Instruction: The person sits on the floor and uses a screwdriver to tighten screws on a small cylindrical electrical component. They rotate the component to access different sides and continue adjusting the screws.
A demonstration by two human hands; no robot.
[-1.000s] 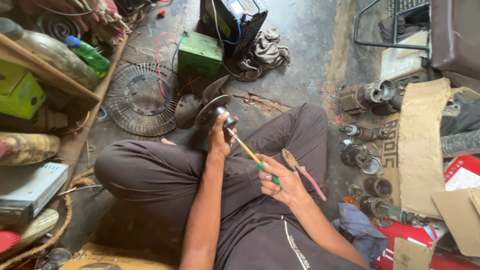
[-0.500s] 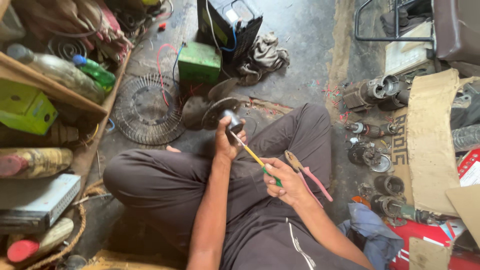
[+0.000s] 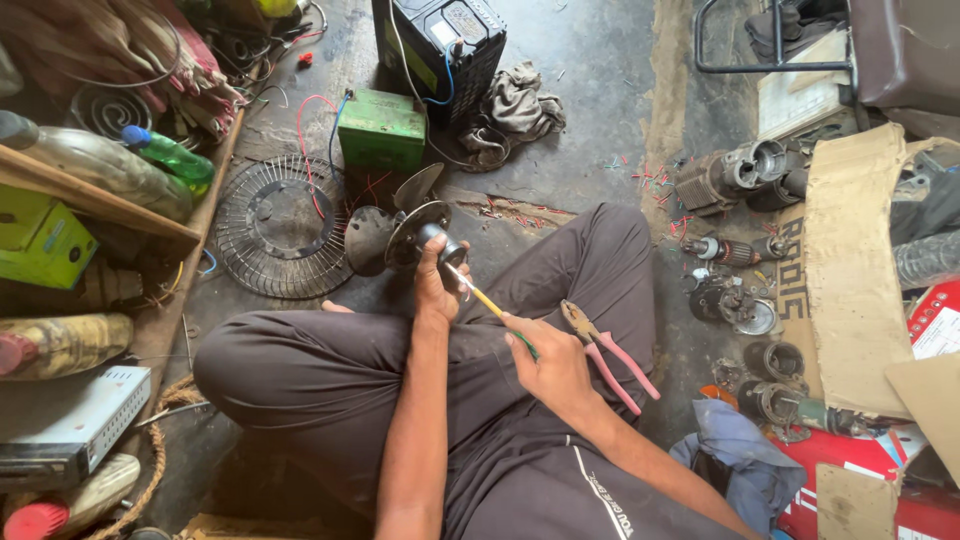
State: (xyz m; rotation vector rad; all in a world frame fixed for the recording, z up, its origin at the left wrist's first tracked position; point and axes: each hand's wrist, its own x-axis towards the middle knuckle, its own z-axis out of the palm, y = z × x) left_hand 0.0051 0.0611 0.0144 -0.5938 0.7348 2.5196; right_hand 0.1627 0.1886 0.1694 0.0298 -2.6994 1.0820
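While the left hand (image 3: pixel 436 282) grips the small fan motor (image 3: pixel 432 240) and the right hand (image 3: pixel 552 368) clasps the screwdriver (image 3: pixel 490 305), its tip could slip and jab the gripping fingers.

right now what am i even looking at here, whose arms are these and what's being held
This is one view from a camera worn on a person's head, looking down at their own crossed legs on a workshop floor. The left hand holds a small fan motor with blades. The right hand holds a yellow-handled screwdriver with its tip at the motor. Pink-handled pliers rest on the right leg. Around them lie a wire fan guard, a green box, a black battery and old motor parts.
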